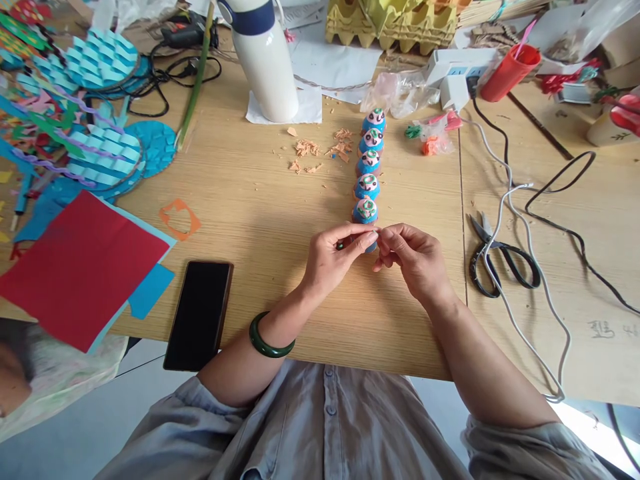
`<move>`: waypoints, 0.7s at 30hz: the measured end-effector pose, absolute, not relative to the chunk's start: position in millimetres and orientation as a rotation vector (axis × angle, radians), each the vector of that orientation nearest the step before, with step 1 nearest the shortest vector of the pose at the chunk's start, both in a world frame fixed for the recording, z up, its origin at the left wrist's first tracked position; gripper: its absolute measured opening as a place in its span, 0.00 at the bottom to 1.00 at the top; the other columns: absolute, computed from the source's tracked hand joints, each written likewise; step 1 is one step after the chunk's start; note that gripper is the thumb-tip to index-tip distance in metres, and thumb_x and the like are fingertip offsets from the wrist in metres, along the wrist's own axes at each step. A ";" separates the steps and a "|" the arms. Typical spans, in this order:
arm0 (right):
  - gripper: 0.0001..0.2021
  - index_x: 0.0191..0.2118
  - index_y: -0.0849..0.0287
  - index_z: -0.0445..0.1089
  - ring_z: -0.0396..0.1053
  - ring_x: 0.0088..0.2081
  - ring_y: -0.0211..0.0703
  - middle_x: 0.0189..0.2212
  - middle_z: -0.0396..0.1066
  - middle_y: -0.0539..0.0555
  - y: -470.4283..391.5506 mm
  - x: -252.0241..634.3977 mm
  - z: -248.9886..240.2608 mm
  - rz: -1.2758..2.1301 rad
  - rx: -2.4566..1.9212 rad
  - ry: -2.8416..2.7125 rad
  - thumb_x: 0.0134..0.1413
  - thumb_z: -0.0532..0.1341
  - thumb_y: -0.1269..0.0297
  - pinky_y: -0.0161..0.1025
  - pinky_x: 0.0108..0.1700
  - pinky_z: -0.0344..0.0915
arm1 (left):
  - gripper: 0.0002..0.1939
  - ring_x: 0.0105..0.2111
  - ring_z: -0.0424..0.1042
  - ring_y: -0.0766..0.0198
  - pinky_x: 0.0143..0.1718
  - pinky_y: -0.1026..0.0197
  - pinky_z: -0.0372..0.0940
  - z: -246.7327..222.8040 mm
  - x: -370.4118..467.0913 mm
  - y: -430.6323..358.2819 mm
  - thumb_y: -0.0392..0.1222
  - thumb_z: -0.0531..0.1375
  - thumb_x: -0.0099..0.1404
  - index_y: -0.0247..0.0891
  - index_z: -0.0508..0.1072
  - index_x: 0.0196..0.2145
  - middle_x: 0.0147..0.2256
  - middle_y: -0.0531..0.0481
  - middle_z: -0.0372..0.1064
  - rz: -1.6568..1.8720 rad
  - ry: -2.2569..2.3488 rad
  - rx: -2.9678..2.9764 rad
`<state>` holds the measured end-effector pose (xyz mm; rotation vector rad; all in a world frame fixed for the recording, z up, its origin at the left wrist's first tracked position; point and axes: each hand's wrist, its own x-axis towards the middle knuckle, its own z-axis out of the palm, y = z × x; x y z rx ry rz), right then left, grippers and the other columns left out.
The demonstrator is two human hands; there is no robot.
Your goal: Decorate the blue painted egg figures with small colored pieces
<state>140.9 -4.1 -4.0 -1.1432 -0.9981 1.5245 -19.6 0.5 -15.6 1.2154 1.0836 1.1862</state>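
Observation:
My left hand (333, 252) and my right hand (413, 257) meet fingertip to fingertip over the table. Thumb and forefinger are pinched on each, and whatever lies between them is too small to make out. Just beyond the fingers runs a row of several small blue domes with pink tops (367, 211), decorated with green and dark curls. The nearest piece of the row shows only as a bit of blue (371, 247) behind my fingers; the rest of it is hidden. A dark green bangle (271, 335) circles my left wrist.
A phone (199, 313) lies at the table's front edge, beside red paper (85, 270). Black-handled scissors (505, 257) rest on the right among white and black cables. A white bottle (265, 67), orange shavings (307, 148) and egg trays (395, 23) are farther back.

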 end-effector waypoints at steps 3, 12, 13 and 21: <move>0.21 0.34 0.58 0.77 0.68 0.21 0.33 0.23 0.71 0.48 -3.2 142.6 -4.6 1.547 -1.143 -0.969 0.55 0.69 0.43 0.34 0.24 0.73 | 0.13 0.31 0.75 0.67 0.33 0.66 0.69 -13.5 -19.3 0.8 0.51 0.69 0.63 0.39 0.85 0.39 0.34 0.47 0.82 1.179 1.078 1.153; 0.22 0.28 0.59 0.75 0.70 0.20 0.35 0.21 0.72 0.49 -3.5 142.6 -1.5 1.552 -1.195 -0.999 0.57 0.68 0.43 0.36 0.25 0.74 | 0.15 0.26 0.74 0.69 0.28 0.67 0.67 -11.2 -17.9 2.2 0.52 0.71 0.60 0.38 0.84 0.36 0.30 0.50 0.79 1.215 1.074 1.020; 0.22 0.28 0.59 0.75 0.70 0.20 0.35 0.22 0.72 0.49 -4.1 142.1 -0.8 1.531 -1.190 -1.000 0.57 0.68 0.43 0.36 0.26 0.74 | 0.14 0.26 0.74 0.69 0.28 0.67 0.67 -11.0 -18.1 2.0 0.52 0.71 0.61 0.38 0.84 0.36 0.30 0.50 0.79 1.207 1.073 1.030; 0.19 0.30 0.58 0.73 0.70 0.24 0.33 0.26 0.73 0.48 -6.8 141.1 3.1 1.315 -1.229 -1.095 0.57 0.70 0.47 0.35 0.30 0.73 | 0.09 0.27 0.71 0.69 0.31 0.66 0.66 -14.7 -18.9 1.0 0.46 0.69 0.63 0.38 0.85 0.36 0.31 0.49 0.80 1.129 1.109 1.195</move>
